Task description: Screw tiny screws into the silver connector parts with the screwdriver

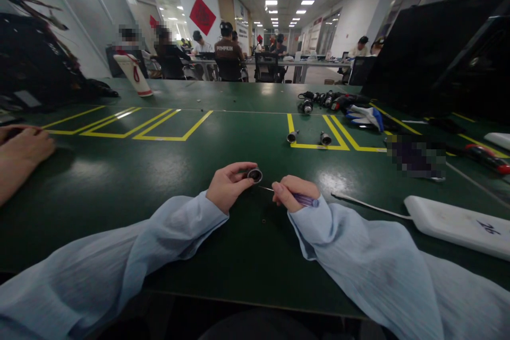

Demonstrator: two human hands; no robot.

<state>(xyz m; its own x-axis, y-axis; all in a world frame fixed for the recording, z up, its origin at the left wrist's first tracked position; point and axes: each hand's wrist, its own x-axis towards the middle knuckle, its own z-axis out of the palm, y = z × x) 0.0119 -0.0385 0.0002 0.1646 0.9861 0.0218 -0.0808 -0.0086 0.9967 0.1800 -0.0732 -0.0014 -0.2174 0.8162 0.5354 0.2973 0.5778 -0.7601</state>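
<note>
Between the thumb and fingers of my left hand (229,187) is a small round metal part (255,175), its hollow end turned toward me. My right hand (295,192) is closed around the purple handle of a thin screwdriver (306,200). The slim shaft points left, its tip just below and right of the metal part, apart from it as far as I can see. A tiny square piece (263,221) lies on the green table (239,255) below my hands. Two similar metal parts, a left one (292,136) and a right one (325,138), lie farther off by yellow tape.
At the far left rests another person's hand (27,143). On the right are a white device (454,223) with a cable, a red-and-black tool (488,158), a glove (364,117) and several dark metal parts (319,100). A white cup-like container (134,75) leans at the back left.
</note>
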